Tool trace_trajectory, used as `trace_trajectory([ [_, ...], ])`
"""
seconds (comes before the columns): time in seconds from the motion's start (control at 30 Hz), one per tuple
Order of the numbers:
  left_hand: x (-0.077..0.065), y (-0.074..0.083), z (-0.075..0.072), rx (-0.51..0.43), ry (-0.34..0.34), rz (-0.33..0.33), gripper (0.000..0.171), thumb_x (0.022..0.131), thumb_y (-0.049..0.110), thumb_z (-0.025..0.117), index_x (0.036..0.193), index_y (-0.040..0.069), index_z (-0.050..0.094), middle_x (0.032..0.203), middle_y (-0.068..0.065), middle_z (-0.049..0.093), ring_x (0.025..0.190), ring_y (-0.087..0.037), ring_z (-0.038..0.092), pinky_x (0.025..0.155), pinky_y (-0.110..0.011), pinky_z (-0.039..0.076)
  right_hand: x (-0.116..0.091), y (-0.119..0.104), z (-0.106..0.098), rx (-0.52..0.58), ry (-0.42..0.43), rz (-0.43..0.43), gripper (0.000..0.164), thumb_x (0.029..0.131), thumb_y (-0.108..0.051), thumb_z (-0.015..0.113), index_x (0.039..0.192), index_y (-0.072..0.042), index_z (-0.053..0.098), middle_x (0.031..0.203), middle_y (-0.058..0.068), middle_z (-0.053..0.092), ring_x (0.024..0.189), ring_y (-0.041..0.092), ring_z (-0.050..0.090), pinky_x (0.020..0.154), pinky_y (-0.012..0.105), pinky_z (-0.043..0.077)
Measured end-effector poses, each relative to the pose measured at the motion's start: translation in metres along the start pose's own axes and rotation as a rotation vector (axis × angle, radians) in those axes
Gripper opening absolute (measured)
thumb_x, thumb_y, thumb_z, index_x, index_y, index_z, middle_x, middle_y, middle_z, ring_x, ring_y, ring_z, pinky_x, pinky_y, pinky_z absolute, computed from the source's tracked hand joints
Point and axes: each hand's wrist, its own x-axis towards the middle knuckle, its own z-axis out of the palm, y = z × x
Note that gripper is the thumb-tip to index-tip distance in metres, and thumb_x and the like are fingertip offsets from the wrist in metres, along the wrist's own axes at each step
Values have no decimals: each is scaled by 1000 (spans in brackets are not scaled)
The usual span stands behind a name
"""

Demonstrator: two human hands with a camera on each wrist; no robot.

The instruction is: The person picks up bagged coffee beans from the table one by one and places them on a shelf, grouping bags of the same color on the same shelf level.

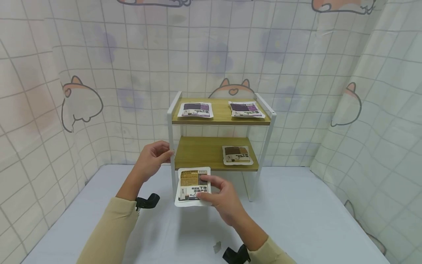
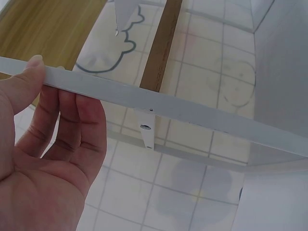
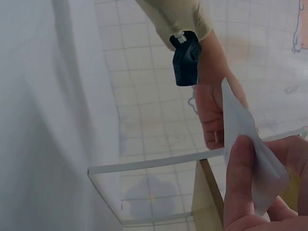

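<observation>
In the head view my right hand (image 1: 224, 200) pinches a flat white-edged packet (image 1: 189, 182) with a yellow and black label, thumb in front. The packet hangs before the lower left of a two-tier shelf (image 1: 197, 152), overlapping its lower board's front edge. The right wrist view shows the packet's plain pale back (image 3: 245, 139) with a finger against it. My left hand (image 1: 152, 159) grips the shelf's white left front post; the left wrist view shows thumb and fingers around that post (image 2: 120, 96).
Two purple-labelled packets, a left one (image 1: 196, 110) and a right one (image 1: 246, 109), lie on the top board. A brown-and-yellow packet (image 1: 237, 155) lies at the lower board's right. A small grey scrap (image 1: 217, 247) sits on the white table (image 1: 290, 220). A cable (image 1: 366, 227) runs along the right.
</observation>
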Motion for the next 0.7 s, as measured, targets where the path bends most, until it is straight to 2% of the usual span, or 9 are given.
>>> trace_trajectory([
  [0.13, 0, 0, 0, -2, 5, 1, 24, 102, 20, 65, 121, 7, 68, 121, -23, 71, 106, -29, 72, 94, -39, 61, 3, 0, -1, -8, 7, 1, 55, 83, 4, 78, 135, -5, 64, 144, 22, 49, 101, 22, 72, 83, 30, 63],
  [0.33, 0, 1, 1, -5, 4, -7, 27, 102, 20, 65, 123, 3, 67, 122, -23, 71, 107, -30, 71, 93, -39, 61, 10, 1, -1, -9, 17, 12, 54, 84, 2, 79, 136, -7, 64, 142, 21, 49, 101, 23, 71, 83, 32, 63],
  [0.7, 0, 1, 0, -2, 7, -6, 24, 102, 20, 65, 121, 5, 68, 121, -22, 71, 108, -30, 72, 93, -37, 61, 16, 1, -1, -41, 13, 13, 53, 86, -2, 78, 137, -8, 64, 142, 21, 49, 103, 23, 70, 85, 32, 63],
])
